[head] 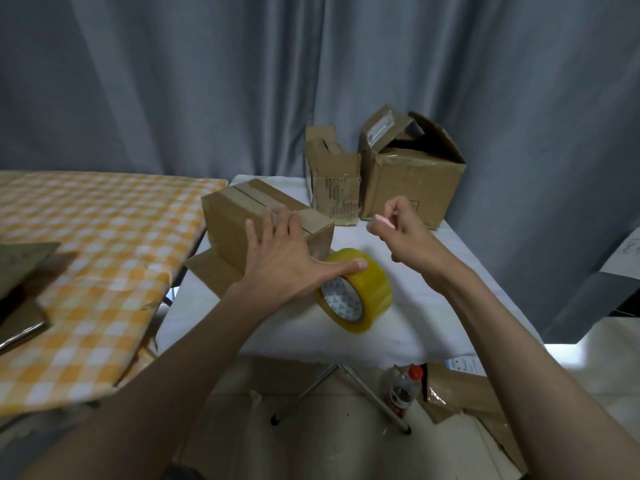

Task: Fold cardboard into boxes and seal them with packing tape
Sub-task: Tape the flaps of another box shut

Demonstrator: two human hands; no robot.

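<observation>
A closed cardboard box [239, 216] with a tape strip along its top seam lies on the white table [415, 323]. My left hand [287, 258] lies flat against the box's near side, fingers spread over the top edge, thumb stretched onto a roll of yellow packing tape [363, 299] that stands tilted beside the box. My right hand [401, 223] hovers above the table to the right of the box and pinches a small pink thing [384, 221] between thumb and fingers; what it is cannot be made out.
Two open, worn cardboard boxes, a small one [334, 181] and a larger one [412, 174], stand at the table's back. A yellow checked table [97, 237] with flat cardboard [24, 268] is at left. A bottle [403, 389] and cardboard scraps [460, 389] lie on the floor.
</observation>
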